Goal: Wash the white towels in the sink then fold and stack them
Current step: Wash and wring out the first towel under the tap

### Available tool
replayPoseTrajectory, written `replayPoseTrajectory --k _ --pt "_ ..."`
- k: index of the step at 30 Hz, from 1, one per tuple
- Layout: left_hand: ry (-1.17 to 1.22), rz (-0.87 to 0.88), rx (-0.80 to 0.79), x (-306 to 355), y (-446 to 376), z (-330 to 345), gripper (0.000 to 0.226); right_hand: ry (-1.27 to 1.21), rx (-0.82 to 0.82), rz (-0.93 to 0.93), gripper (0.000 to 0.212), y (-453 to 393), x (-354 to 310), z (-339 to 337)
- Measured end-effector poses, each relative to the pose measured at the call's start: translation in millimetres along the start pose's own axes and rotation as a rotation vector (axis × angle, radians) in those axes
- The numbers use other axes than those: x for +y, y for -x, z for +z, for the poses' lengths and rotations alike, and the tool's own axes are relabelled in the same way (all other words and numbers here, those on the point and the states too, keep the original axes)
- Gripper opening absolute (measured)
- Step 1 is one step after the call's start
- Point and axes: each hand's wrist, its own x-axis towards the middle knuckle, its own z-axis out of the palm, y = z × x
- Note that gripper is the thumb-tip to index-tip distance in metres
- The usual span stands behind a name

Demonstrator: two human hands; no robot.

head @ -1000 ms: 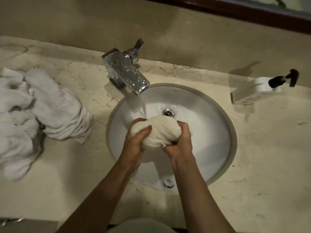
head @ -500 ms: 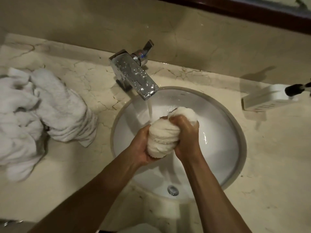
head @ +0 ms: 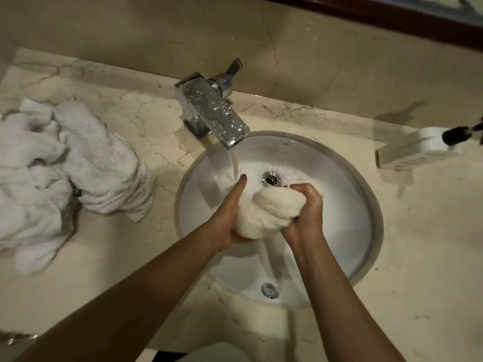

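A wet, bunched white towel (head: 266, 212) is held over the round white sink (head: 350, 194). My left hand (head: 226, 212) cups it from the left and below, thumb stretched up toward the water stream. My right hand (head: 303, 212) grips its right side with curled fingers. Water drains from the towel's underside into the basin. A heap of white towels (head: 65, 168) lies on the counter at the left.
The chrome faucet (head: 211, 111) runs a stream into the basin beside the drain (head: 271, 178). A white soap dispenser with a black pump (head: 418, 147) lies at the right. The marble counter (head: 423, 257) surrounds the sink, with a wall behind.
My hands have turned the towel from upright to lying sideways and squeezed it; water now runs from it. My left thumb has opened upward. The drain is uncovered.
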Motion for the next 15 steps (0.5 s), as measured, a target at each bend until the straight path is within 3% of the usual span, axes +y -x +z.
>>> replayPoseTrajectory --k 1,4,6,8,10,12,14,15 --pt "-0.03 0.121 0.041 -7 1 -3 0.085 -0.075 0.044 0.021 0.015 -1 -2 -2" --pt "-0.17 0.59 0.111 -33 7 -9 0.055 -0.285 0.12 0.135 0.018 -4 -3 -9" --pt "-0.184 0.771 0.151 -45 5 -6 0.055 -0.336 0.184 0.222 0.022 1 4 -9" --pt "-0.019 0.764 0.163 -43 1 2 0.049 -0.327 0.259 0.238 0.025 6 17 -8" --pt "0.073 0.693 0.208 -37 0 11 0.034 -0.277 0.365 0.147 0.014 9 27 -7" --pt "0.105 0.611 0.265 -32 1 15 0.02 -0.161 0.469 -0.089 0.01 10 28 -5" --pt "0.149 0.49 0.26 -29 -1 14 0.003 -0.01 0.433 -0.327 0.019 13 27 -2" --pt "0.154 0.406 0.24 -27 -3 12 0.005 0.07 0.38 -0.42 0.02 17 26 -1"
